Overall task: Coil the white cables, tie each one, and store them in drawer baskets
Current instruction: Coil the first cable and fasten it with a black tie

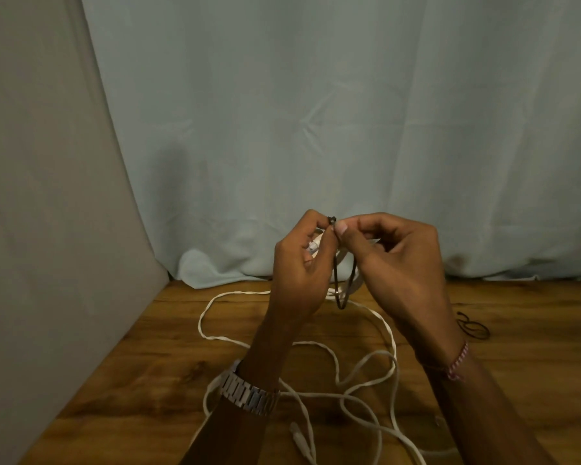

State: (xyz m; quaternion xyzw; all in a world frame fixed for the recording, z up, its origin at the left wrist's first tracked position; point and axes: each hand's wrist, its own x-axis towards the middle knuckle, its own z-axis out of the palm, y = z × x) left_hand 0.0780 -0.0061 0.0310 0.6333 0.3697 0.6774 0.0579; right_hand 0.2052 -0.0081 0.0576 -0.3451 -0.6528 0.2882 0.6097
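Both hands are raised above the wooden table (148, 364), meeting at the fingertips. My left hand (299, 263) grips a small coil of white cable (316, 246) and pinches the top of a dark tie (344, 286). My right hand (396, 260) pinches the same tie at its top end; its loop hangs down between the two hands around the coil. Most of the coil is hidden behind my fingers. Loose white cables (366, 374) lie tangled on the table below my wrists, with a plug end (299, 437) near the front edge.
Another dark tie (473, 327) lies on the table to the right of my right wrist. A pale blue cloth (316, 112) hangs as a backdrop behind the table, and a grey cloth (47, 196) covers the left side.
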